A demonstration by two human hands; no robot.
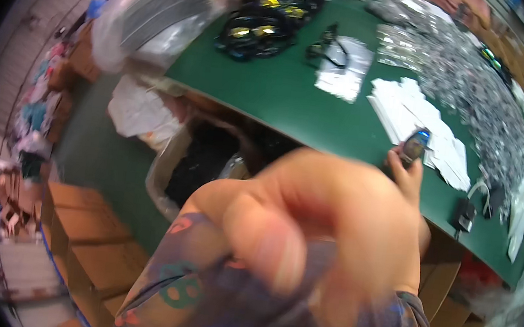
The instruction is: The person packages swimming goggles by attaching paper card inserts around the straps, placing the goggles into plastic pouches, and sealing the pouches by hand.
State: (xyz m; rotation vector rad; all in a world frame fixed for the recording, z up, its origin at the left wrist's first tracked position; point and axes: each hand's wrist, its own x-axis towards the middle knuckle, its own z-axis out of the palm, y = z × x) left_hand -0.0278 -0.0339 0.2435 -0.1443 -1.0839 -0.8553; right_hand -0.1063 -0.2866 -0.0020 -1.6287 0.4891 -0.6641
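Observation:
My left hand [335,204] is raised very close to the view and blurred by motion. Its thumb and curled fingers stand apart, and nothing shows between them. Further off, over the table's near edge, my right hand [407,172] grips a small dark, glossy oval piece with a blue sheen [416,144], like a goggle lens. The piece is upright between the fingertips, beside a fanned pile of white paper slips [410,109].
On the green table [263,92] lie black goggles with yellow lenses [251,33], a dark strapped goggle [328,49] on white packets [344,76], and a heap of clear plastic packets [476,97]. A black adapter [465,216] lies near the right edge. Cardboard boxes [95,241] stand left.

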